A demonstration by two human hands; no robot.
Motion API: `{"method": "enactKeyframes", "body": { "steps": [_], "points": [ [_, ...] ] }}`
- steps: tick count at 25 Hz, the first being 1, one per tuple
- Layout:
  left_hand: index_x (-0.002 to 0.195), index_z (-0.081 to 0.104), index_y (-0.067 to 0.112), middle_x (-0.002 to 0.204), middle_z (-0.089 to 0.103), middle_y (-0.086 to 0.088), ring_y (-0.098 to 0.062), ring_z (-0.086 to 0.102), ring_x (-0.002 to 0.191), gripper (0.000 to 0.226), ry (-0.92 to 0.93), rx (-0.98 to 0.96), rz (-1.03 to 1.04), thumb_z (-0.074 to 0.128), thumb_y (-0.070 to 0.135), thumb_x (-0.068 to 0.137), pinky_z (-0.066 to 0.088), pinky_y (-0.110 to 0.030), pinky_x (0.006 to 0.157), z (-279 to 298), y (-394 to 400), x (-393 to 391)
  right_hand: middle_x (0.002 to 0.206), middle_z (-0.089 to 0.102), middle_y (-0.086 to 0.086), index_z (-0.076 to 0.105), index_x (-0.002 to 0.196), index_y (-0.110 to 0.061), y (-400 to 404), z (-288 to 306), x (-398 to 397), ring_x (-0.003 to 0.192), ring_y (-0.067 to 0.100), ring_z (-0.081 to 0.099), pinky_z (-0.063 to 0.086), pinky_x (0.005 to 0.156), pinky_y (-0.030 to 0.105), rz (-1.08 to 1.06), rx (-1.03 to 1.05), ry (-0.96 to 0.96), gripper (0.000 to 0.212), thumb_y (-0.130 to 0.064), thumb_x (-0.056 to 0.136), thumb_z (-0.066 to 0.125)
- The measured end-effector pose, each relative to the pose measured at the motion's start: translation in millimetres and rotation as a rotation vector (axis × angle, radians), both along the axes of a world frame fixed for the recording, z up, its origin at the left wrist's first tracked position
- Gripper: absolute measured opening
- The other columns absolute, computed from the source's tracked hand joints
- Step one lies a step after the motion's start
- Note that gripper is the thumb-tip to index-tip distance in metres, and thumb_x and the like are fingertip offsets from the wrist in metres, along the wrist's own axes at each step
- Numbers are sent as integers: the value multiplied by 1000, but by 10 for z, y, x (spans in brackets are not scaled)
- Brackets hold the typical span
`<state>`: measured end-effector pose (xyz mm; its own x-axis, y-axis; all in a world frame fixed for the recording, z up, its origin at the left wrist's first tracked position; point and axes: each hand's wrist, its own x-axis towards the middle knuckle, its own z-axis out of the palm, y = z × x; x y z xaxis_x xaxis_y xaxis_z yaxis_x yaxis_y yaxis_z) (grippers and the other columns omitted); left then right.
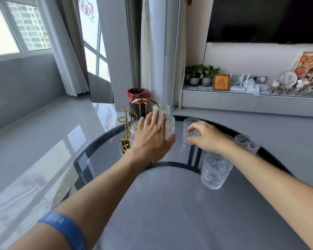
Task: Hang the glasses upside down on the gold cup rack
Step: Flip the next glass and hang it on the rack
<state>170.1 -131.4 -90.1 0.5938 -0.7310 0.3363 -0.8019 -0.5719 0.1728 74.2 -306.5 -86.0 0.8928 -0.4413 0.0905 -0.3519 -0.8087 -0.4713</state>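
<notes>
The gold cup rack [125,121] stands at the far left of the round glass table [98,152]. Three ribbed glasses hang upside down on it: one at the top [162,108], one on the right [170,126], one on the left [133,129]. My left hand [152,137] hovers flat in front of the rack with fingers spread, holding nothing, and hides part of it. My right hand [207,137] grips an upright clear glass [189,129] standing on the table. Two more patterned glasses stand upright: one near me [215,170], one at the right edge [247,143].
A dark bin with a red liner [138,98] stands on the floor behind the rack. A low cabinet [242,103] with plants and ornaments runs along the wall at the right. The table's far edge curves just behind the glasses.
</notes>
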Motion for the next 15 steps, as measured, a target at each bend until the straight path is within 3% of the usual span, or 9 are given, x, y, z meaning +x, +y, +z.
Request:
{"method": "enactKeyframes", "body": {
  "steps": [3, 6, 8, 11, 13, 15],
  "points": [
    [155, 13, 10, 164, 14, -13, -28, 9, 150, 79, 115, 21, -56, 42, 52, 94, 8, -44, 121, -163, -76, -396, 147, 35, 0, 41, 136, -29, 46, -148, -443, 122, 31, 46, 43, 94, 47, 35, -280, 249, 57, -49, 85, 57],
    [154, 16, 11, 161, 24, -12, -28, 18, 147, 77, 148, 26, -72, 43, 51, 94, 15, -42, 120, -284, -27, -611, 151, 29, 5, 27, 143, -33, 42, -321, -694, 125, 37, 43, 41, 94, 50, -62, -355, 415, 74, -57, 80, 58],
    [154, 19, 12, 157, 30, -10, -30, 26, 143, 77, 177, 31, -74, 46, 51, 93, 21, -43, 117, -338, 27, -690, 143, 37, 6, 27, 142, -31, 47, -371, -777, 113, 33, 52, 46, 86, 45, -90, -249, 389, 72, -48, 79, 60],
    [149, 35, 14, 151, 44, -10, -29, 42, 135, 71, 425, -74, -22, 55, 45, 88, 35, -43, 109, -329, 117, -663, 134, 40, 7, 30, 140, -33, 95, -345, -795, 106, 32, 55, 43, 75, 38, -130, -108, 313, 80, -44, 70, 68],
    [129, 58, 15, 131, 62, -10, -29, 58, 117, 51, 506, -177, 94, 58, 42, 85, 47, -39, 97, -306, 212, -623, 128, 41, 5, 35, 137, -37, 168, -328, -780, 108, 32, 53, 43, 76, 37, -157, -4, 272, 88, -46, 58, 73],
    [102, 68, 17, 103, 73, -7, -27, 66, 93, 34, 489, -244, 201, 57, 42, 82, 53, -37, 82, -299, 351, -591, 120, 42, 1, 46, 129, -37, 283, -253, -746, 106, 26, 52, 46, 77, 35, -195, 176, 145, 85, -47, 48, 72]
  ]
}}
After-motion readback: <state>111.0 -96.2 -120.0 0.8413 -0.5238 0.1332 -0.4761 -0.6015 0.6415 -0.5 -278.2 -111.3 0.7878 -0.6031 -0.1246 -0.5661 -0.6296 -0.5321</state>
